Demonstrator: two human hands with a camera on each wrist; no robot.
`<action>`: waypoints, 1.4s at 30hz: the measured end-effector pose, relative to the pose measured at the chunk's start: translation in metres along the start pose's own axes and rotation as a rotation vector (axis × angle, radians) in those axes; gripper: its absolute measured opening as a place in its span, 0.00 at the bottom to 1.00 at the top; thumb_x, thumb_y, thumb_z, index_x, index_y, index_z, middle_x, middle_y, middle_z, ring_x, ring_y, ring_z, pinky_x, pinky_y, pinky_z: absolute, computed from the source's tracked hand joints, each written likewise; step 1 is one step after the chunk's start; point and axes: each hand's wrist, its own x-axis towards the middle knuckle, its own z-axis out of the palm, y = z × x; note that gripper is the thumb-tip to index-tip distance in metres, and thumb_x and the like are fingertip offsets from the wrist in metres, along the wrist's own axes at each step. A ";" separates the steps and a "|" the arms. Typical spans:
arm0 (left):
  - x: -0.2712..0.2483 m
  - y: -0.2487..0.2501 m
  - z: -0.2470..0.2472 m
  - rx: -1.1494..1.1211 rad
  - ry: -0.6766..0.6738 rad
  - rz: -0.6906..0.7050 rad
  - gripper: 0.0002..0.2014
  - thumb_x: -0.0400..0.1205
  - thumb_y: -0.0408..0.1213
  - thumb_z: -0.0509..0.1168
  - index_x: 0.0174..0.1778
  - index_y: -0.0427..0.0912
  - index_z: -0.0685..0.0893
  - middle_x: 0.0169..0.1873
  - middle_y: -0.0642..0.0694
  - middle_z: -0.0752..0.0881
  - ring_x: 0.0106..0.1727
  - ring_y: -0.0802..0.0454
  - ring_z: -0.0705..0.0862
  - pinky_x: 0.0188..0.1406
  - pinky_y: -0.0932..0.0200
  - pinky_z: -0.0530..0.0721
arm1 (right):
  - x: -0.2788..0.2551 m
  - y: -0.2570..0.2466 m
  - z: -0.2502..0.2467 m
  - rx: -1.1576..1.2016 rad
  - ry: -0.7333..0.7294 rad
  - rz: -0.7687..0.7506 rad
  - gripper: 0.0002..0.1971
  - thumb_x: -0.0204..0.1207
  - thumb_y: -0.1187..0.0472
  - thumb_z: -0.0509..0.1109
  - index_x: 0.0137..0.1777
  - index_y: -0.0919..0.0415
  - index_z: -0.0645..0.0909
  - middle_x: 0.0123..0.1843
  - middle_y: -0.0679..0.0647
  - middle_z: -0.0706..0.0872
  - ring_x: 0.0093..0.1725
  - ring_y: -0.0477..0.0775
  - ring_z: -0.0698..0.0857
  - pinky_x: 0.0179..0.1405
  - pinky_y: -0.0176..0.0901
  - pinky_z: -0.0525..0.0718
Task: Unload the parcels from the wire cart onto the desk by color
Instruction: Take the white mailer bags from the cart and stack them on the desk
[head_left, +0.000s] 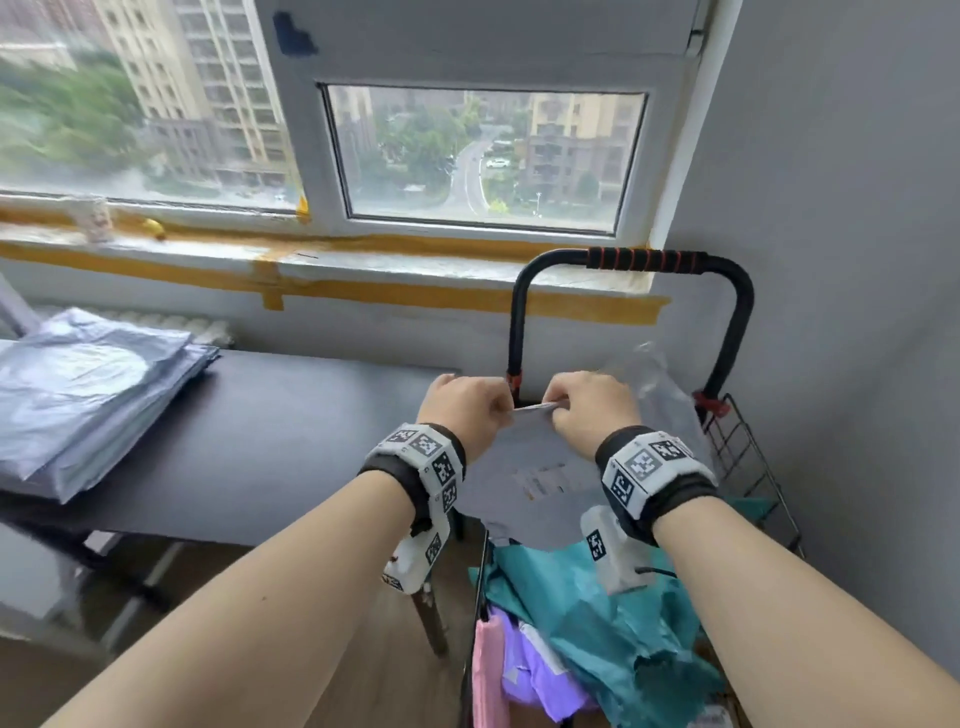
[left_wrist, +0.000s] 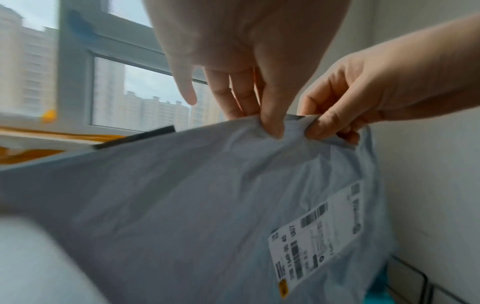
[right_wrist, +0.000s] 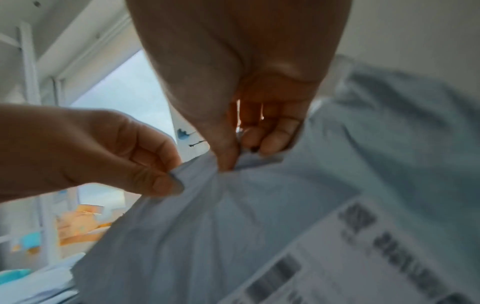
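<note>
Item: grey parcel (head_left: 524, 457), soft poly mailer, held above the wire cart (head_left: 748, 467). Left hand (head_left: 465, 410) and right hand (head_left: 589, 410), close together, both pinch its top edge. Likely light, limp, slippery; grip the edge. Contents unseen; label print blurred; cart's lower part cut off.

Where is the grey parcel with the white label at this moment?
In the head view the grey parcel hangs above the wire cart, right of the desk, pinched at its top edge by left hand and right hand.
</note>
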 end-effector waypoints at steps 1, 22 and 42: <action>-0.004 -0.011 -0.008 -0.008 0.075 -0.037 0.06 0.79 0.39 0.64 0.50 0.49 0.84 0.49 0.51 0.86 0.54 0.48 0.82 0.61 0.58 0.68 | 0.002 -0.013 -0.002 0.029 0.051 -0.020 0.11 0.75 0.65 0.63 0.49 0.52 0.84 0.54 0.54 0.87 0.58 0.59 0.82 0.52 0.43 0.75; -0.195 -0.356 -0.164 -0.433 0.276 -0.899 0.35 0.85 0.56 0.52 0.81 0.36 0.56 0.79 0.35 0.63 0.80 0.40 0.61 0.78 0.49 0.58 | 0.022 -0.395 0.095 1.325 -0.034 0.257 0.07 0.83 0.66 0.54 0.56 0.58 0.71 0.20 0.52 0.82 0.12 0.42 0.78 0.12 0.26 0.72; -0.153 -0.579 -0.236 -0.282 0.440 -0.913 0.07 0.82 0.32 0.61 0.54 0.39 0.79 0.54 0.36 0.84 0.57 0.36 0.81 0.49 0.54 0.73 | 0.157 -0.537 0.202 1.459 -0.132 0.381 0.13 0.80 0.74 0.59 0.61 0.64 0.74 0.30 0.58 0.78 0.13 0.45 0.80 0.14 0.32 0.79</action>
